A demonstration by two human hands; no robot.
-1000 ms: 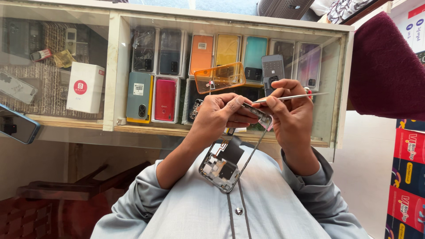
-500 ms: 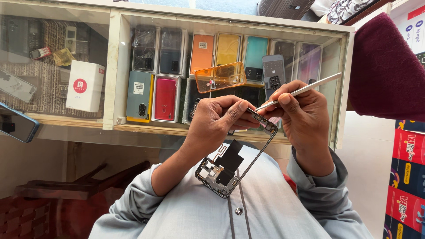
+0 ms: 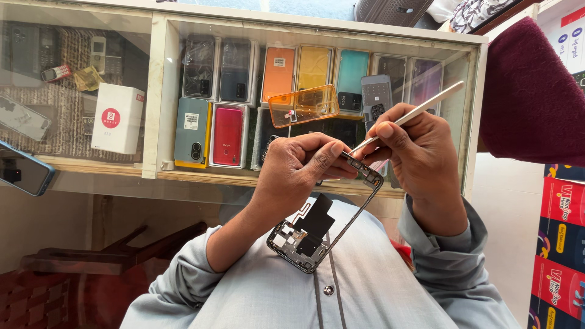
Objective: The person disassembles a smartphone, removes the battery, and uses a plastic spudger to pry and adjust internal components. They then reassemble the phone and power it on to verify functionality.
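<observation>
The left hand [image 3: 298, 173] is curled shut round the top of an opened phone frame [image 3: 323, 222], fingers wrapped over its upper edge, so the frame hangs tilted in mid-scene over the grey shirt [image 3: 317, 286] (its black inner parts and small components face the camera). Just right of it, the right hand [image 3: 420, 158] pinches a slim white tool [image 3: 414, 116] between thumb and fingers, tip touching the frame's top corner. Behind stands a glass display case [image 3: 158, 97] of coloured phone covers [image 3: 280, 73]
</observation>
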